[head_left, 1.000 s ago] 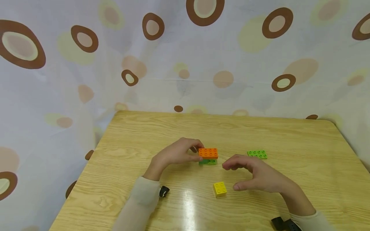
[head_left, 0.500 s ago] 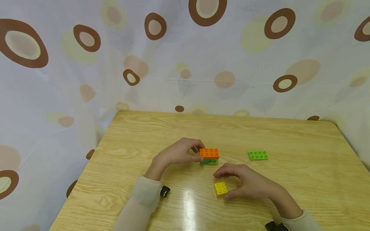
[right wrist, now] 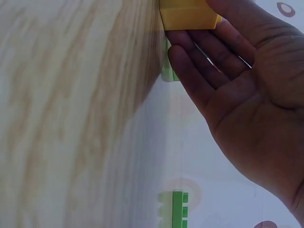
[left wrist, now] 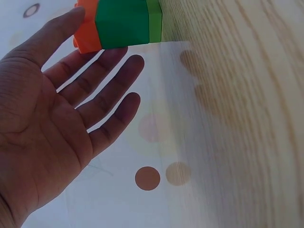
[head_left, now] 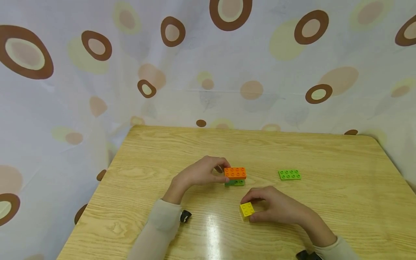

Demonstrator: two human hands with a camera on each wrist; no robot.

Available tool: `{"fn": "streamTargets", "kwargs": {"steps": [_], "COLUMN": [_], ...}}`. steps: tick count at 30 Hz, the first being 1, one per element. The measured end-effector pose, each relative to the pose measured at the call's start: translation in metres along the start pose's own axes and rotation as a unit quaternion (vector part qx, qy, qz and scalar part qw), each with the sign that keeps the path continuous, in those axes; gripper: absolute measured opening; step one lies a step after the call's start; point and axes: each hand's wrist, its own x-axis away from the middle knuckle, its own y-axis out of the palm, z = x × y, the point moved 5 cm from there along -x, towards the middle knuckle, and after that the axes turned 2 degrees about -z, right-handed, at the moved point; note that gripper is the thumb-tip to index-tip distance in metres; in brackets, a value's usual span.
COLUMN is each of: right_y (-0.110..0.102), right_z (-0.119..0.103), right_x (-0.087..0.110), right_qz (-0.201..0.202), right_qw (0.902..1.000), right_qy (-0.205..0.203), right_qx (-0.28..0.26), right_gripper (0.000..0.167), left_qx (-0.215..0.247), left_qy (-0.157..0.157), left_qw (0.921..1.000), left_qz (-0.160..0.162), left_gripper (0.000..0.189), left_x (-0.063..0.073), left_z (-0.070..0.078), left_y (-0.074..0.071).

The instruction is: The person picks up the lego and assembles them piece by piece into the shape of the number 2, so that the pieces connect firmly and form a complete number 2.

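While the left hand (head_left: 202,172) grips the orange brick (head_left: 235,173) (long axis crosswise), the right hand (head_left: 275,206) pinches the yellow brick (head_left: 247,209) on the orange brick's near side.

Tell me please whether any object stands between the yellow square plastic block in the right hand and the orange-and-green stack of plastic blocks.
Only fingers of the right hand, at the far side of the yellow block. Beyond them, just wooden table shows before the stack in the left hand.
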Motion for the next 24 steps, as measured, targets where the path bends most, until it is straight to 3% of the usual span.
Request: {"fn": "streamTargets", "kwargs": {"steps": [6, 10, 14, 19, 24], "right_y": [-0.024, -0.058, -0.079, -0.076, -0.068], "right_z": [-0.007, -0.018, -0.026, -0.023, -0.019], "right_x": [0.008, 0.014, 0.012, -0.003, -0.022], "right_qz": [0.03, 0.099, 0.16, 0.179, 0.175], "right_qw": [0.9995, 0.9948, 0.9865, 0.983, 0.9833], "right_qy": [0.002, -0.016, -0.031, -0.037, -0.036], "right_qx": [0.009, 0.014, 0.012, 0.01, 0.036], "right_gripper": [0.036, 0.036, 0.038, 0.036, 0.036], "left_qx": [0.012, 0.005, -0.024, -0.044, -0.035], "left_qy": [0.0, -0.01, -0.042, -0.091, -0.131], "left_qw": [0.9999, 0.999, 0.9967, 0.9919, 0.9887], "left_qz": [0.011, 0.044, 0.065, 0.077, 0.063], "left_gripper": [0.038, 0.051, 0.066, 0.075, 0.083], "left_x": [-0.001, -0.003, -0.001, 0.004, 0.003], "left_z": [-0.002, 0.0, -0.003, -0.012, -0.014], "left_y": [-0.004, -0.012, -0.015, -0.009, -0.003]}}
